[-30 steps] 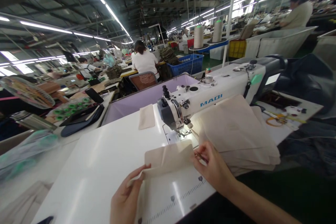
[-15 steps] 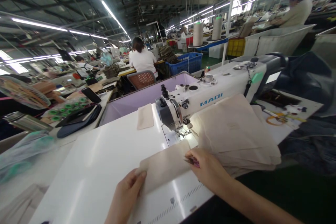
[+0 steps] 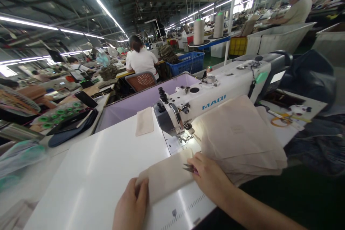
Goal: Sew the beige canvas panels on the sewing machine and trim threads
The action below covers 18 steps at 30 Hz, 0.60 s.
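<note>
beyond beige cloth [image 3: 164,179] in left hand [image 3: 132,201]: lilac bin [image 3: 129,106], bottom hidden

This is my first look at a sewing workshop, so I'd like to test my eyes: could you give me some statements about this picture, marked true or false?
1. The left hand holds one end of a beige cloth. True.
2. The right hand holds no tool. False: it holds small scissors.
3. The sewing machine has blue lettering on its side. True.
4. The cloth pile lies to the left of the held cloth. False: it lies to the right.
5. Two thread cones stand beyond the machine. True.
</note>
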Motion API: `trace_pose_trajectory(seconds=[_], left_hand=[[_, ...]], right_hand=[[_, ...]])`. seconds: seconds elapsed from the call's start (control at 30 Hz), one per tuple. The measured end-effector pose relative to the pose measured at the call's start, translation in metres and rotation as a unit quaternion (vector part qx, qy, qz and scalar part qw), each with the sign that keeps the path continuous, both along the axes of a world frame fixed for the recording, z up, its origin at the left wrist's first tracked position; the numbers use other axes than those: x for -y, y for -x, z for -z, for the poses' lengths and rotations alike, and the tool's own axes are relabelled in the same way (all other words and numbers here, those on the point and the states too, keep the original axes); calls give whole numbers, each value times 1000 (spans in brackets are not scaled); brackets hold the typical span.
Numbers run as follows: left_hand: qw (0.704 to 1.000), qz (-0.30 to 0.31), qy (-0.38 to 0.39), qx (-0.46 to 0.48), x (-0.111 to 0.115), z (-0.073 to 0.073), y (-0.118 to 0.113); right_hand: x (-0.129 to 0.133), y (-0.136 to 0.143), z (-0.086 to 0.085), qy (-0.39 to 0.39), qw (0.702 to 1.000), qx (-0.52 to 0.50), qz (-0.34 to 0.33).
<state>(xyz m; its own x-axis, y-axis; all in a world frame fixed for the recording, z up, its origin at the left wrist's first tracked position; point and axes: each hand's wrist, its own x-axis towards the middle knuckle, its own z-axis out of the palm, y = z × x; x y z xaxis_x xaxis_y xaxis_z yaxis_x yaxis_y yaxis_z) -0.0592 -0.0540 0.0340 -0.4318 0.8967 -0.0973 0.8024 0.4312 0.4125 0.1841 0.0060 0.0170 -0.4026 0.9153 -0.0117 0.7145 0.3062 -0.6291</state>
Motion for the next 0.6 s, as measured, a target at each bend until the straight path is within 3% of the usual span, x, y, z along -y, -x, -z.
trace_pose_trajectory(seconds=[0.6], left_hand=[[998, 7, 47, -39, -8, -7, -5]], right_hand=[[-3, 0, -2, 24, 1000, 12, 7]])
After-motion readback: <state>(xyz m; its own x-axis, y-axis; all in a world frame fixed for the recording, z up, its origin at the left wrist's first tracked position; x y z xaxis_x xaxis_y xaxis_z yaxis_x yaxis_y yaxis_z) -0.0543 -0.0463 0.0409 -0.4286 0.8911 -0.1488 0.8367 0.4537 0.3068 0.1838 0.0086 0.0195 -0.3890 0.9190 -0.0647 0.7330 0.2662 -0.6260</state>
